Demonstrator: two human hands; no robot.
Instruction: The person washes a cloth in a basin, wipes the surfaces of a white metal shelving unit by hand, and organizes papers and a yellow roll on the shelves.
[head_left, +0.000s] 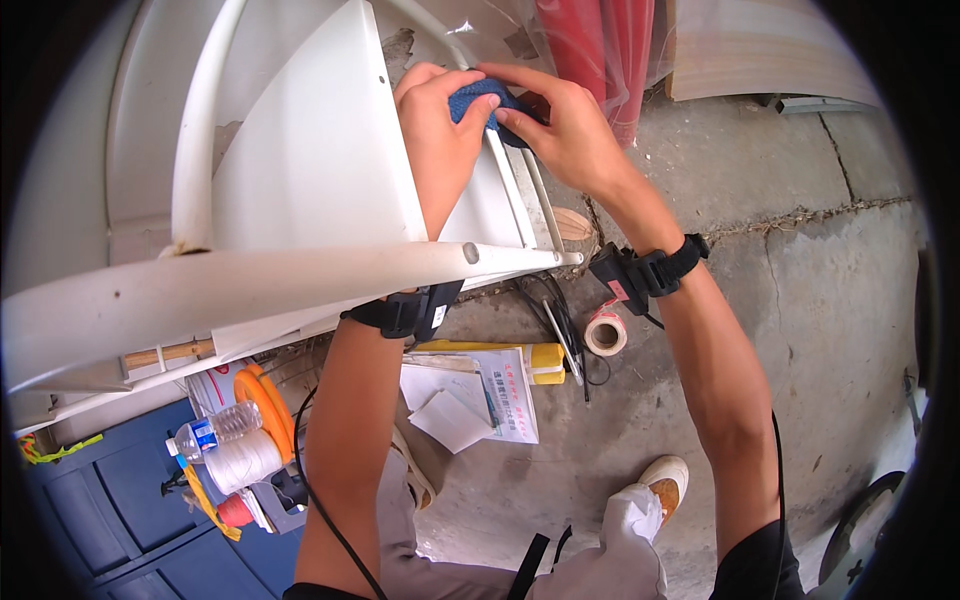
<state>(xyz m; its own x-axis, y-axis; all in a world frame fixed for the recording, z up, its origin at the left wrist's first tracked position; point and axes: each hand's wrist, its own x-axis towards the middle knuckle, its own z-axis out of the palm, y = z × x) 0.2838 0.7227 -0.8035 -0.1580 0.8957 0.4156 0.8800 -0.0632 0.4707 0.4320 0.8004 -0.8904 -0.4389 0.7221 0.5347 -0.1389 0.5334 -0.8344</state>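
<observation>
A blue cloth [474,98] is wrapped about a thin white metal bar [513,190] at the far end of a white rack. My left hand [437,122] pinches the cloth from the left, its thumb on top. From the other side my right hand [562,122] grips the cloth's darker edge between thumb and fingers. The rack's white panel [315,150] stands just left of my left hand. A thick white tube [230,290] crosses in front of my left forearm and hides part of it. Black straps with small black boxes sit on both wrists.
Papers [510,395], a tape roll [605,332] and dark cables [560,315] lie on the concrete floor below. A blue cabinet [110,500] at lower left bears a plastic bottle [230,425] and white twine [243,461]. Red fabric [600,60] hangs behind my right hand.
</observation>
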